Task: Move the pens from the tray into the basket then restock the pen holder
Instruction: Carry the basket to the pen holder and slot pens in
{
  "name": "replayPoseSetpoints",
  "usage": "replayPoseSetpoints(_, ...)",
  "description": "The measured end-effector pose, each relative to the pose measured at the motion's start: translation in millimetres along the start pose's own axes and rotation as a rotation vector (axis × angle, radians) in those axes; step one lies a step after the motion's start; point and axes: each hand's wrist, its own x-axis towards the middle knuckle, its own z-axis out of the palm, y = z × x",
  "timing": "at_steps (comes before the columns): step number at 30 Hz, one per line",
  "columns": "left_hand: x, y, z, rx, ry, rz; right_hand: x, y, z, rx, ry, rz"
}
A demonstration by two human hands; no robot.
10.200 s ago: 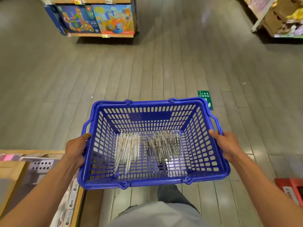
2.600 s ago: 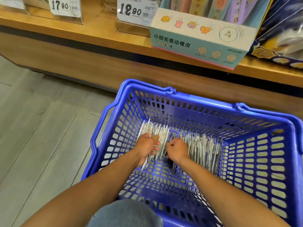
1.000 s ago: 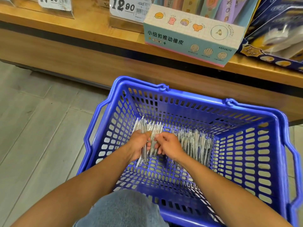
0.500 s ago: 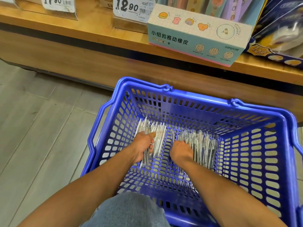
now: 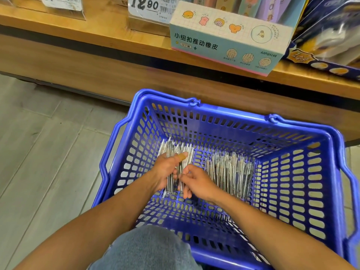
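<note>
A blue plastic basket (image 5: 319, 191) stands on the floor in front of a wooden shelf. Inside it lie two groups of clear pens: a bundle on the left (image 5: 175, 151) and a pile on the right (image 5: 231, 172). My left hand (image 5: 165, 172) grips the left bundle, thumb laid across the pens. My right hand (image 5: 196, 182) is beside it, fingers curled and pinching pens at the bundle's lower end. No pen holder or tray is in view.
The wooden shelf (image 5: 97, 36) runs across the top, with price tags (image 5: 146, 6), a pale eraser box (image 5: 229, 36) and dark blue packs (image 5: 331, 36) at the right. Grey plank floor (image 5: 48, 152) lies to the left. My knee in jeans (image 5: 148, 250) is at the bottom.
My right hand has left the right pile and come over to the bundle in my left hand. My left hand has kept its hold. The view shifted slightly.
</note>
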Motion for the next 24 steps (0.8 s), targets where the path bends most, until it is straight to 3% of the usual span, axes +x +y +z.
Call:
replayPoseSetpoints(4, 1.6, -1.1, -1.4, 0.043, 0.030, -0.053, -7.2, -4.3, 4.6, 0.082, -0.083, -0.026)
replayPoseSetpoints(7, 4.2, -2.3, -3.6, 0.012, 0.017, -0.062, -5.3, -4.4, -3.3, 0.119, -0.054, 0.005)
replayPoseSetpoints(12, 4.0, -0.4, -6.0, -0.045, -0.001, -0.083, 8.6, 20.8, -31.7, -0.508, 0.415, 0.243)
replayPoseSetpoints(18, 2.0, -0.3, -5.7, -0.095, -0.052, -0.105, 12.6, 36.5, -28.0, -0.817, 0.406, 0.361)
replayPoseSetpoints(24, 4.1, -0.5, -7.4, -0.115, -0.050, -0.106, 19.8, 31.2, -18.8, -0.856, 0.395, 0.405)
